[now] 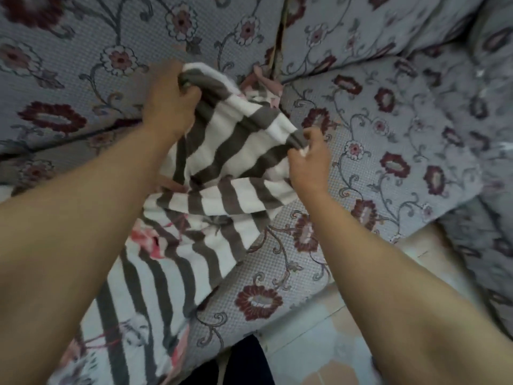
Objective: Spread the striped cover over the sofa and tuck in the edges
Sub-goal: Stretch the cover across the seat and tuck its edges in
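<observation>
Striped cover [233, 140], bunched, held in two hands over the seat of a floral sofa [388, 140].

Cover: grey and white bands with pink floral print, crumpled; the upper part is lifted near the gap between the back cushions, the lower part trails down over the seat front at lower left. Left hand [169, 107]: fingers curled tight around a gathered fold at the cover's top. Right hand [309, 159]: thumb and fingers pinching the cover's right edge. Sofa: grey quilted fabric with maroon flowers and scrolling vines. Pale tiled floor [333, 343] below the seat front.
</observation>
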The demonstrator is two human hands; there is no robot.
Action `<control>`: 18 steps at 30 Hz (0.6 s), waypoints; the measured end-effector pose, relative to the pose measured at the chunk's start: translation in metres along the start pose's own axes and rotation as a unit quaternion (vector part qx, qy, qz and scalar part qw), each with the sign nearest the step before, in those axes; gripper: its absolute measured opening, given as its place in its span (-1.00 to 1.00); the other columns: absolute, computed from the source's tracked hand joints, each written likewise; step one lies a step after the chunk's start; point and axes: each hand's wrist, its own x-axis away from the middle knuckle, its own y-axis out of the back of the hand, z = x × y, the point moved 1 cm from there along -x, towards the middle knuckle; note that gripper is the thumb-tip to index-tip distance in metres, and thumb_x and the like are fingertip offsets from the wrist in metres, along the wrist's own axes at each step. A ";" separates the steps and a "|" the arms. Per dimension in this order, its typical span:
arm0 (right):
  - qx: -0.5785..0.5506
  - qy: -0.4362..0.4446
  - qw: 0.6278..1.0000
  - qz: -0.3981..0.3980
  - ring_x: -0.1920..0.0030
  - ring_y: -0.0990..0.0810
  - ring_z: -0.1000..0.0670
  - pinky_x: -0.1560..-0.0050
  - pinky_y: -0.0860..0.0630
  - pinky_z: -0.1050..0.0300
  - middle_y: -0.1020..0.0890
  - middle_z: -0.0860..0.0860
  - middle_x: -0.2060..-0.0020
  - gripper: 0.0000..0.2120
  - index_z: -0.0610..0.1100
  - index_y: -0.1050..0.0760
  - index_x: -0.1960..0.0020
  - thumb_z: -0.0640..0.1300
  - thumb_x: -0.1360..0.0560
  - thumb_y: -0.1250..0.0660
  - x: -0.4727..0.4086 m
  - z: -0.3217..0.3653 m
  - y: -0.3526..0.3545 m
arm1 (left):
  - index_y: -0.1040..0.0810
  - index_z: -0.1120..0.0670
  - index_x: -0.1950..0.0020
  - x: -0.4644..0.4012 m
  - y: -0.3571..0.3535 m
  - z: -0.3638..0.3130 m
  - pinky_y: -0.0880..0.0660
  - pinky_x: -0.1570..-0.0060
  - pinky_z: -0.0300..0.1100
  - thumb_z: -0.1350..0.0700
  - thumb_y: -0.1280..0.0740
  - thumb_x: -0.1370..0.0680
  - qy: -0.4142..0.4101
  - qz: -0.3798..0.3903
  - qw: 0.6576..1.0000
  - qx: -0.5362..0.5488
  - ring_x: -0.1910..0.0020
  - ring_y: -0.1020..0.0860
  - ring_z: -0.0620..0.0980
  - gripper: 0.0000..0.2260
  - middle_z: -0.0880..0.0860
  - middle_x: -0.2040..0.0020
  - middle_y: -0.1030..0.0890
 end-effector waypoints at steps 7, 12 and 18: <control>0.096 -0.109 0.796 0.588 0.12 -0.66 0.01 0.01 -0.60 0.02 -0.69 0.04 0.15 -0.90 -0.07 -0.64 0.06 -0.07 -0.45 -0.42 0.077 -0.059 -0.060 | -0.51 0.19 -0.21 0.066 0.011 0.123 -0.46 -0.09 -0.02 0.17 -0.38 -0.41 0.123 0.181 0.969 -0.115 -0.13 -0.54 0.23 -0.63 0.24 -0.13 -0.58; 0.104 -0.006 0.939 0.326 -0.14 -0.54 -0.16 -0.16 -0.50 -0.06 -0.53 -0.13 -0.21 -0.56 -0.08 -0.41 -0.35 -0.31 -0.49 -0.18 0.052 -0.059 -0.088 | -0.57 0.01 -0.11 0.098 0.000 0.137 -0.46 -0.17 -0.10 0.30 -0.41 -0.40 0.111 0.429 0.893 -0.081 -0.11 -0.54 -0.01 -0.66 -0.01 -0.13 -0.60; 0.319 0.262 0.848 0.331 -0.45 -0.17 -0.27 -0.33 -0.32 -0.24 -0.07 -0.15 -0.52 -0.17 0.11 -0.11 -0.52 -0.35 -0.37 -0.29 -0.006 -0.032 -0.133 | -0.65 -0.08 0.11 0.096 -0.033 0.101 -0.49 0.07 -0.35 0.47 -0.14 -0.36 0.134 0.550 0.824 0.019 0.11 -0.55 -0.31 -0.50 -0.23 0.12 -0.65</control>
